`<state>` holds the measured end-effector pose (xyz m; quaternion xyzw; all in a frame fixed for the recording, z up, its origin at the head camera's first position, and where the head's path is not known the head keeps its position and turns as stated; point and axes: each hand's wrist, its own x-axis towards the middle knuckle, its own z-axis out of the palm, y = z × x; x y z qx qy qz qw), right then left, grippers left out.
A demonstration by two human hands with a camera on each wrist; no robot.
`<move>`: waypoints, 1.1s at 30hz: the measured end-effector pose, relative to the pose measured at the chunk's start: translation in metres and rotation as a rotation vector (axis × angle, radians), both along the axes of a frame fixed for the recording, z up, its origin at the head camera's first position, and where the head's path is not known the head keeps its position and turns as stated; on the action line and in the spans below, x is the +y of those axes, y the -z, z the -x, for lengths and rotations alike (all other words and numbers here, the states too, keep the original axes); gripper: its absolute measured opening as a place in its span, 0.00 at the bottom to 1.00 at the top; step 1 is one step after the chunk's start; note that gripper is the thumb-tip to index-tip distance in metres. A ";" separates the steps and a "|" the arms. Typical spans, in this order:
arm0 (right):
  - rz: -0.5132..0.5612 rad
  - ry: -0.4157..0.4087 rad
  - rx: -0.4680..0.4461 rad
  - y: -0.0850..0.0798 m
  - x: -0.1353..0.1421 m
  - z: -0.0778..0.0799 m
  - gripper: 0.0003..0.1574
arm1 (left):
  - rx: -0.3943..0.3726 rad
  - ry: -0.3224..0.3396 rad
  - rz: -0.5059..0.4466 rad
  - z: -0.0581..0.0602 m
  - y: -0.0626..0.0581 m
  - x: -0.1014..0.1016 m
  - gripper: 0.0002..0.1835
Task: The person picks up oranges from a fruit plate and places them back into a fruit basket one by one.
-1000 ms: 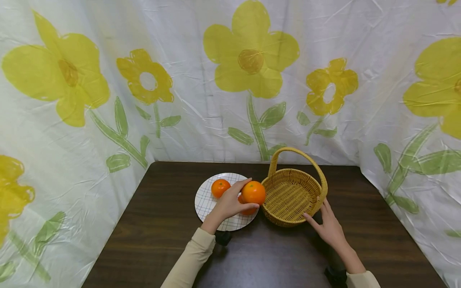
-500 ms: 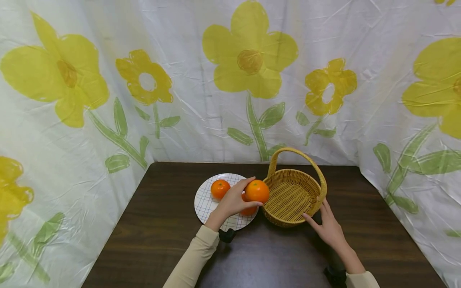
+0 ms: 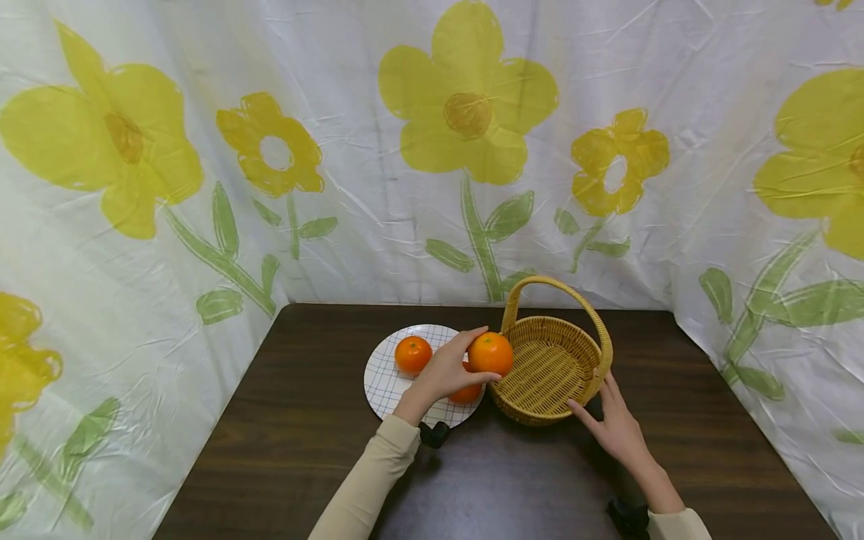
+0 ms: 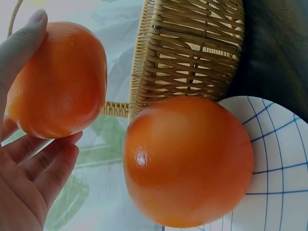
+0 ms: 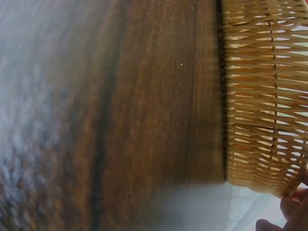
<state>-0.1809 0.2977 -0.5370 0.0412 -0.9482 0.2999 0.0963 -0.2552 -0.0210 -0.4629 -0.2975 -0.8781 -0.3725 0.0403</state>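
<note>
My left hand point(image 3: 442, 373) grips an orange point(image 3: 490, 354) between thumb and fingers, raised at the left rim of a wicker basket point(image 3: 523, 411). In the left wrist view the held orange point(image 4: 62, 82) shows the thumb on one side and fingertips underneath. Below that hand, a second orange point(image 3: 464, 393) lies partly hidden on a white plate point(image 3: 383, 384) with blue grid lines. A third orange point(image 3: 413, 355) sits farther left on the plate. My right hand point(image 3: 621, 431) holds the basket's right side, thumb in front and fingers farther back. No fruit shows inside the basket.
The basket's tall arched handle point(image 3: 563, 283) rises over its opening. Plate and basket stand side by side near the back edge of a dark wooden table point(image 3: 297, 450). A white curtain point(image 3: 364, 247) with yellow flowers hangs behind and around the table.
My left hand has carried the orange right and slightly up, from over the plate to the basket's left rim. My right hand and the basket have stayed in place.
</note>
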 end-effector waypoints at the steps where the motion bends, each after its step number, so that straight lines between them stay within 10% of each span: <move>1: 0.000 -0.001 0.001 0.000 0.000 0.000 0.53 | -0.002 0.000 0.005 0.001 0.000 0.001 0.48; 33: -0.004 0.001 -0.010 -0.002 -0.002 -0.002 0.53 | -0.074 0.025 0.026 0.014 -0.003 0.027 0.48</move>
